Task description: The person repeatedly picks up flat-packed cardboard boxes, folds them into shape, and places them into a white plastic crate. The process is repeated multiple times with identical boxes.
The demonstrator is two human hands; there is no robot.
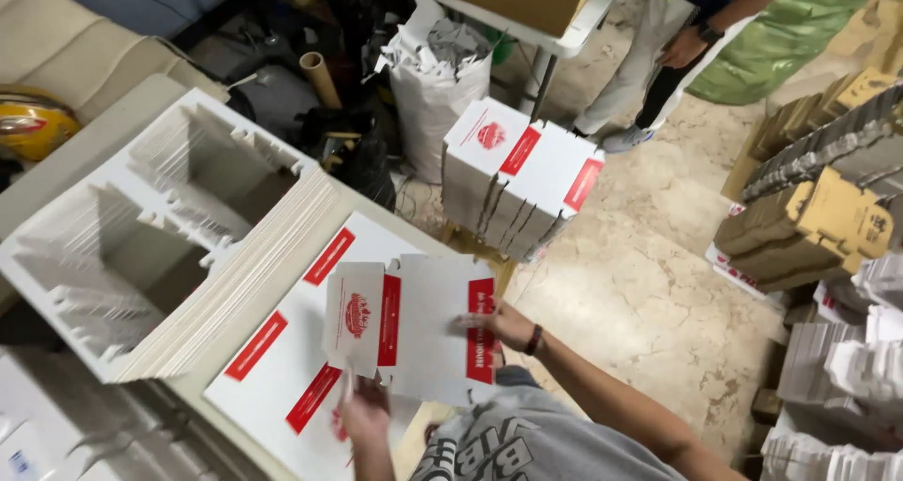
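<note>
Head view. You hold one flat white box blank (414, 326) with red panels, just above the larger printed sheets (282, 368) that lie on the table (113, 133). Your right hand (503, 326) has its fingers closed on the blank's right edge, over the red strip. Your left hand (365, 408) is at the blank's lower left corner, blurred; it seems to pinch the edge, but I cannot tell for sure.

My advice for this fold: keep both grips out at the edges so the crease lines stay free, and hold the blank level before you bend a flap. Bend along the scored lines only; thin card like this will likely crease wrongly if you twist it. Keep it close over the sheets, so a slip lands it flat.

Taking the blank as landmark: to its left on the table stands a thick stack of white die-cut inserts (179, 246) with open cut-outs. Beyond the blank, on the floor, sits a tied bundle of folded white-and-red boxes (517, 175), and behind that a white sack of paper scraps (433, 86). Far right of the blank are piles of brown cardboard (818, 199). Another person (677, 39) stands well beyond the bundle, a hand hanging at their side. The floor (640, 293) is mottled stone.
</note>
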